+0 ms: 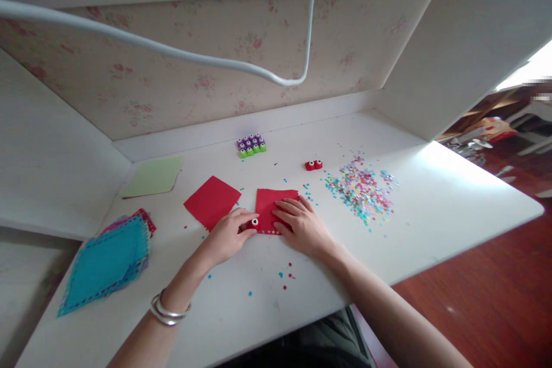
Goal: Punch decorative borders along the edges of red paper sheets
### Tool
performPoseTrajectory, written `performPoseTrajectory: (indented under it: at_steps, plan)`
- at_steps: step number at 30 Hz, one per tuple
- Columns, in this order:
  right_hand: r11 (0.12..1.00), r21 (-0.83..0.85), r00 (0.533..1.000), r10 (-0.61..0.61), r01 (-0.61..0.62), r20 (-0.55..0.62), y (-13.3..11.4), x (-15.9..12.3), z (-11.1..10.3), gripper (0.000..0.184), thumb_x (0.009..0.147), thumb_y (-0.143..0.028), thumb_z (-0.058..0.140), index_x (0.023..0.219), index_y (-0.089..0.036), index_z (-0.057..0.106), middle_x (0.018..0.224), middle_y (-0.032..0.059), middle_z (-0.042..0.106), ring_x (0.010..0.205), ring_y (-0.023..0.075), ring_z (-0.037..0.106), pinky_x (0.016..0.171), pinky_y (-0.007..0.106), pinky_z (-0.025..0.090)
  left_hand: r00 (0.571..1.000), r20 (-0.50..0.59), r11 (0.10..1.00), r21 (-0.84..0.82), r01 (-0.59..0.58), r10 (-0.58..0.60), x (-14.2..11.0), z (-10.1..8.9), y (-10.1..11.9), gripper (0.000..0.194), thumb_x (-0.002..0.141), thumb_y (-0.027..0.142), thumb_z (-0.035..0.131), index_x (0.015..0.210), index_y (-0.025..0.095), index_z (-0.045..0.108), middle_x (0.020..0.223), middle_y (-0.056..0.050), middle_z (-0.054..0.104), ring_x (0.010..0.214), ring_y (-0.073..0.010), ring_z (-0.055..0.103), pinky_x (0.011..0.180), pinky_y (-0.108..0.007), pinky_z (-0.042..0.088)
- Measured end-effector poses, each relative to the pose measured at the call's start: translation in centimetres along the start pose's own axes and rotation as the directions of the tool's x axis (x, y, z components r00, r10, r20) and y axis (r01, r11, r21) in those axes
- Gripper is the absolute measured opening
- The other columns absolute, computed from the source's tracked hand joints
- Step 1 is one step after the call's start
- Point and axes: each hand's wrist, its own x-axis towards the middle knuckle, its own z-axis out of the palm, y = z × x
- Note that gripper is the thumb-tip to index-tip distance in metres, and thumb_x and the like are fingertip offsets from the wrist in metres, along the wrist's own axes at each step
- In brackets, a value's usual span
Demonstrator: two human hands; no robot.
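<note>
1. Holding, head view: the left hand (228, 236), its grip closed with thumb and fingers about one small red punch (254, 223), which sits at the near left corner of the punched sheet (265, 202).
2. Right hand (304, 227), one: grip open, fingers slightly spread and laid on the punched sheet, nothing clasped.
3. Punched sheet, red, one: flat on the white table (414, 224), a row of small holes along its near edge.
4. Plain red sheet (212, 198), one: turned cornerwise, just left of the punched sheet.
5. Red punch pair (313, 165): side by side, beyond the right hand.
6. Block of punches (251, 145), purple and green: set in rows towards the back of the table.
7. Paper bits (362, 190), many colours: a wide scatter on the right; a few strays near the hands.
8. Pale green paper (153, 177): far left.
9. Pile of blue sheets (106, 259), decorative edges, red and purple ones showing beneath: near left.
10. Silver-coloured bangles (166, 313): on the left wrist.
</note>
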Motion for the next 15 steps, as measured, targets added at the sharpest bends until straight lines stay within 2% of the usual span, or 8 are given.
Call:
performPoseTrajectory:
  at_steps: [8,13,15]
  plan:
    - [1.000,0.007,1.000,0.000,0.000,-0.014,0.17,-0.13,0.13,0.029,0.095,-0.029,0.054,0.121,-0.028,0.067,0.128,0.0044,0.065,0.123,0.0256,0.053,0.115,0.050,0.023,1.000,0.015,0.999,0.039,0.015,-0.015,0.03,0.14,-0.12,0.031,0.088,0.022,0.064,0.119,0.022,0.067,0.110,-0.005,0.062,0.088,-0.0167,0.062,0.084,-0.031,0.053]
    - [1.000,-0.008,1.000,0.010,-0.010,-0.014,0.26,-0.15,0.25,0.029,0.095,-0.027,0.052,0.121,-0.027,0.066,0.131,0.0032,0.063,0.125,0.0259,0.052,0.115,0.051,0.023,0.999,-0.009,0.997,0.061,-0.037,0.038,-0.18,0.53,-0.49,0.033,0.091,0.023,0.059,0.123,0.023,0.064,0.115,-0.006,0.060,0.105,-0.0193,0.060,0.096,-0.034,0.049]
    - [1.000,-0.014,1.000,0.015,-0.016,-0.017,0.31,-0.12,0.30,0.030,0.096,-0.026,0.052,0.121,-0.027,0.066,0.132,0.0030,0.063,0.125,0.0259,0.052,0.115,0.052,0.023,0.999,-0.031,0.997,0.069,-0.035,0.037,-0.17,0.55,-0.61,0.033,0.092,0.024,0.058,0.124,0.022,0.064,0.115,-0.007,0.060,0.105,-0.0196,0.060,0.097,-0.034,0.049]
